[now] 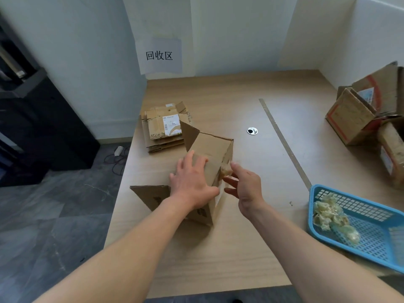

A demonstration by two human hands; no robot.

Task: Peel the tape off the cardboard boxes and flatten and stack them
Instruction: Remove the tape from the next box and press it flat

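While the left grip [192, 180] lies flat, released, atop the cardboard box [215, 154] on the counter [240, 248], the right grip [244, 189] pinches tape [226, 169] at its edge; pulling hard could snap the tape short or drag the box from under the palm

I'm looking down on a pale wooden table [218, 248]. At its centre stands an opened cardboard box [215, 154], flaps splayed. At eleven o'clock lies a stack of flattened boxes [162, 127]. At one o'clock there is a round metal grommet [252, 131], and a thin strip [284, 143] runs just beside it. Unflattened boxes [354, 114] crowd two o'clock. A blue basket [376, 241] at four o'clock holds crumpled tape wads [330, 215].
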